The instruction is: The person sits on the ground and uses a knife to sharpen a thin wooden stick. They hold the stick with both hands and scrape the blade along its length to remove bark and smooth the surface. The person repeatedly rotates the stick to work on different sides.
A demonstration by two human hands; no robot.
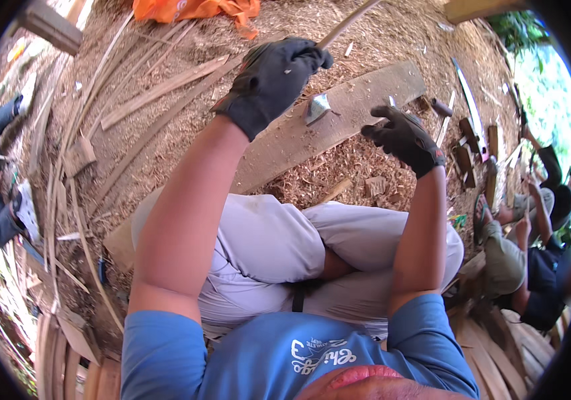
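My left hand (275,80), in a black glove, is closed around a slim wooden stick (349,25) that points up and away to the right. Below it a long wooden board (285,148) lies across the shavings in front of my crossed legs. On this board rests a small shiny metal piece (318,109), angled in shape; its exact kind is unclear. Over the board's right part, my right hand (402,137), also gloved in black, has its fingers loosely bent and apart, with nothing plainly in them. A small pale bit (392,101) shows just beyond its fingertips.
A handsaw (469,100) and several wooden blocks (465,162) lie at the right, near a brown cylinder (441,107). Wood strips (165,90) spread over the left ground. An orange sheet (195,9) lies far ahead. People sit at the left (2,160) and right (532,247).
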